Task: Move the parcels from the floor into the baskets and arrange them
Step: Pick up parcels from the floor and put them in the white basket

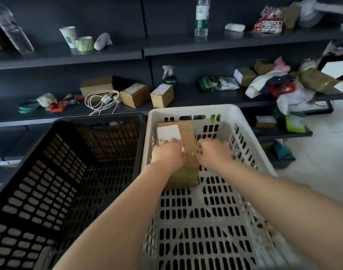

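Parcel between both hands, inside white basket

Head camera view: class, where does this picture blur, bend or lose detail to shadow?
Head view: wide-angle bending curves the dark metal shelves; edges smear, notably the clear plastic bag top left; the black slotted plastic basket sinks into shadow; the white slotted plastic basket is evenly lit.

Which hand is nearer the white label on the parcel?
Left. The left hand has its fingertips on the white label; the right hand sits off to the label's right.
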Demonstrator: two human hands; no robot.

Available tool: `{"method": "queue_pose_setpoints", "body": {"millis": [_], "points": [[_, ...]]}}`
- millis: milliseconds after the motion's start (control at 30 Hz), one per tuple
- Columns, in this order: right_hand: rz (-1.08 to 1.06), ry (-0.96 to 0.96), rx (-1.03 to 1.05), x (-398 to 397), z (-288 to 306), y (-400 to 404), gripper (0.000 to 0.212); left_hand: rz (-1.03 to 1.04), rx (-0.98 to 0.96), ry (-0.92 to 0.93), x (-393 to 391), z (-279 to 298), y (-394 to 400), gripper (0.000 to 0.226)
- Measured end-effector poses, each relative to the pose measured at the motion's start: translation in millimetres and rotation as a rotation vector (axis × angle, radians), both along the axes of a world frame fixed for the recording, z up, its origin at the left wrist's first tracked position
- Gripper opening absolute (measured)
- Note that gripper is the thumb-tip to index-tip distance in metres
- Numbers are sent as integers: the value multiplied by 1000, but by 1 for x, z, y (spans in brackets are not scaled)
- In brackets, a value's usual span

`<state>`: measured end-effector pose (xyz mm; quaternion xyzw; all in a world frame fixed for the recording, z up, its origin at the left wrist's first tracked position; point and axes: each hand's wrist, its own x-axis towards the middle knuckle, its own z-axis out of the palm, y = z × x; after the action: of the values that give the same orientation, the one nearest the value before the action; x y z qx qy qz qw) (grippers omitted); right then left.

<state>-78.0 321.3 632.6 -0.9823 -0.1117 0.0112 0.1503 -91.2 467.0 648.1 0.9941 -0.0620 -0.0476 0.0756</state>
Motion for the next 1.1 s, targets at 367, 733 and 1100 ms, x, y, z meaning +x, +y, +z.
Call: {"method": "queue_pose_setpoints", "body": {"millis": [367,733,1100], "points": [[113,-188,-418,-42,78,-169,30,-260,94,-258,-26,58,-164,35],[117,-217,-407,-85,56,-386,36,-227,106,-287,-78,34,-366,35],[59,-9,-276,-50,-31,-508,31,-155,74,-133,-27,-42,-472,32]]}}
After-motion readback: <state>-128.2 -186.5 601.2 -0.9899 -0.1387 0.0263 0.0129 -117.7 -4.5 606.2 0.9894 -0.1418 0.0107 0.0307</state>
